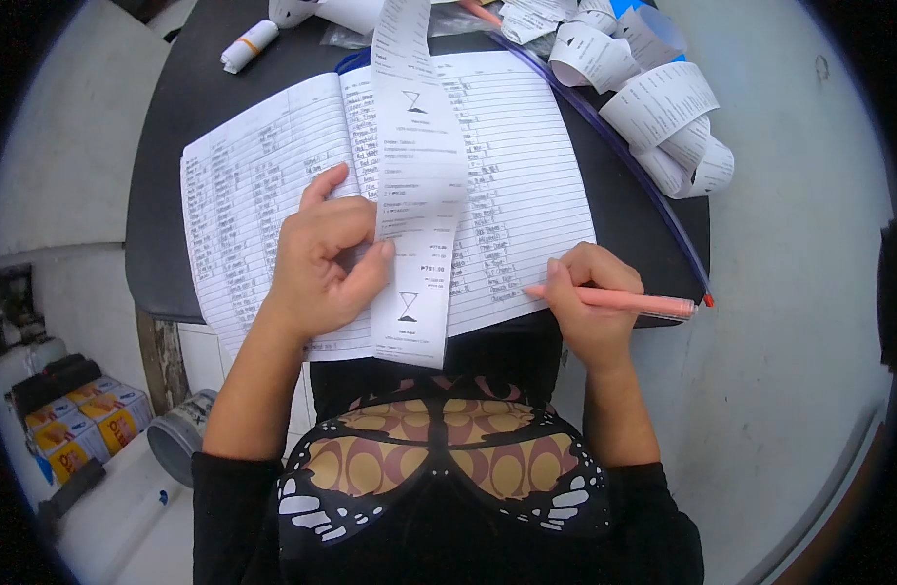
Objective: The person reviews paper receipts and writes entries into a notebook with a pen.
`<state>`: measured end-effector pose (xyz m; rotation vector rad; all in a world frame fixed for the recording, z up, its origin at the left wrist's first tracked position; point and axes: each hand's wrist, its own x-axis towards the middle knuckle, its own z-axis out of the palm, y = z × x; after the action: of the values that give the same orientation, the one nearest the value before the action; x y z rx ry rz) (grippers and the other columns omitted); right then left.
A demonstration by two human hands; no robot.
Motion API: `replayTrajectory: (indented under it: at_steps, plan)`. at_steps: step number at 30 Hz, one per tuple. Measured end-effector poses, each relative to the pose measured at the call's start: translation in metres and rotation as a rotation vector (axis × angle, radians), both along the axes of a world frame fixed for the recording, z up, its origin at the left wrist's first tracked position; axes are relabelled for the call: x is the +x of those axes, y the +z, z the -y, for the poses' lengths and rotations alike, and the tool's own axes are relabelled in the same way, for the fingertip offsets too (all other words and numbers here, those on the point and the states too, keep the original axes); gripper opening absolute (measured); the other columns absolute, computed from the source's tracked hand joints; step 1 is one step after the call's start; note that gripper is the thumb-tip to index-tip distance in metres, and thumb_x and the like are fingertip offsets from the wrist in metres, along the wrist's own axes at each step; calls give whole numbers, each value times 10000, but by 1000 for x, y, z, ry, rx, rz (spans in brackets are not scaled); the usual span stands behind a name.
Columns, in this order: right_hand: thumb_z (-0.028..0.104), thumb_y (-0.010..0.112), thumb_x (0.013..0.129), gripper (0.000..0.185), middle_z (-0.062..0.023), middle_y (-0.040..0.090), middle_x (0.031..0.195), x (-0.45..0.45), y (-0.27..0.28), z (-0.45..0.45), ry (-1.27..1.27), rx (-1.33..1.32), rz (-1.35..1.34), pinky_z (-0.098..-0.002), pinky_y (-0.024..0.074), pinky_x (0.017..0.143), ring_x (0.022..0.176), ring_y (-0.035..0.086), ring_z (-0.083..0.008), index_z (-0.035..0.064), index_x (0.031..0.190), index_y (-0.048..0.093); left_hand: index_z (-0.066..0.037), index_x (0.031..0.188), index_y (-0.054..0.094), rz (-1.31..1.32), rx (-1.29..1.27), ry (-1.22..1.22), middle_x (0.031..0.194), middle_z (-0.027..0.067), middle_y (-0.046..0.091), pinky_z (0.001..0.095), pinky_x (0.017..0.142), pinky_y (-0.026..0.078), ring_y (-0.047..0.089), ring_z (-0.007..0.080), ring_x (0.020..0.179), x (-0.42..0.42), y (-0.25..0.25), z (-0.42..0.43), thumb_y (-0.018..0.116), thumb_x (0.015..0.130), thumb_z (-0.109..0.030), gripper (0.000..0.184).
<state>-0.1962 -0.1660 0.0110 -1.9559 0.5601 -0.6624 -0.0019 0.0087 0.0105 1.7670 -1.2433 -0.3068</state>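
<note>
An open ruled notebook [531, 166] lies on the dark table, both pages bearing handwritten lists. My left hand [327, 258] pinches the edge of a long printed receipt strip [416, 210], which hangs down over the notebook's middle and past its lower edge. Between the fingers of my right hand [595, 297] is a pink pen [634, 301], its tip at the lower part of the right page, beside the last written lines. Whether the tip touches the paper I cannot tell.
Curled receipt strips [663, 102] pile up at the table's back right, beside a purple lanyard [624, 151]. A small white roll with an orange band [249, 47] sits at the back left of the black table [166, 214]. Boxes [88, 424] and a grey bucket [180, 434] stand lower left.
</note>
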Motion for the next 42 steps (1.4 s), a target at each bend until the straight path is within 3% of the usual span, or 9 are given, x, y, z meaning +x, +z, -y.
replayTrajectory:
  at_steps: [8, 11, 13, 14, 18, 22, 26, 35, 42]
  plan:
    - [-25, 643, 728, 293, -35, 465, 517, -2, -2, 3, 34, -79, -12, -270, 352, 439, 455, 439, -105, 29, 536, 429, -33, 652, 545, -21, -2, -7, 578, 46, 482, 480, 1039, 273, 511, 201, 559, 0, -1, -1, 583, 705, -83, 82]
    - [27, 644, 783, 250, -20, 497, 555, -4, -3, 6, -16, 73, 33, -261, 361, 456, 486, 451, -88, 34, 601, 475, -43, 639, 526, -3, 0, -21, 584, 44, 486, 481, 1041, 265, 516, 196, 574, 6, -9, -4, 591, 711, -88, 107]
    - [98, 639, 842, 174, -12, 522, 598, -2, 2, 3, -63, 323, 51, -244, 389, 485, 527, 470, -77, 24, 734, 525, -51, 632, 503, -71, -82, 28, 581, 38, 480, 481, 1036, 267, 511, 190, 582, 2, -9, -2, 600, 723, -98, 140]
    - [154, 610, 887, 169, -45, 594, 685, 3, 0, 3, 18, 314, 192, -224, 437, 536, 585, 531, -92, -1, 879, 543, -55, 630, 487, -75, -38, -18, 575, 32, 472, 480, 1041, 259, 501, 185, 580, 6, -6, -3, 601, 745, -108, 170]
    - [185, 542, 933, 205, -125, 664, 868, 19, 11, -7, 165, 358, 201, -215, 485, 629, 713, 612, -125, -19, 954, 551, -58, 634, 492, -224, -82, 1, 571, 20, 466, 472, 1051, 248, 484, 163, 570, 6, -6, -4, 591, 772, -109, 177]
    - [60, 613, 863, 116, -86, 647, 826, 46, 27, -29, 201, 389, 43, -197, 464, 618, 713, 598, -94, 3, 924, 533, -54, 631, 483, -306, -140, -10, 564, 8, 461, 455, 1062, 247, 464, 138, 561, 9, -9, -5, 589, 784, -111, 194]
    - [-15, 672, 777, 238, -5, 560, 763, 59, 23, -41, 237, 441, 43, -158, 408, 555, 633, 508, -25, 50, 890, 474, -48, 634, 485, -371, -172, 6, 562, 9, 461, 444, 1074, 243, 455, 122, 561, 10, -13, -6, 579, 799, -110, 200]
    - [-22, 650, 786, 205, 25, 517, 720, 69, 26, -40, 161, 354, 34, -146, 359, 517, 591, 429, -7, 64, 850, 476, -36, 730, 587, -592, -281, 1, 743, 13, 606, 431, 1095, 182, 545, 115, 787, 11, -15, -8, 358, 940, -188, 346]
    - [-18, 647, 794, 189, 21, 537, 731, 74, 22, -37, 177, 323, 87, -153, 380, 549, 609, 449, -16, 59, 847, 483, -44, 737, 585, -643, -294, -17, 776, 26, 610, 425, 1095, 163, 545, 126, 820, 10, -13, -10, 354, 949, -214, 357]
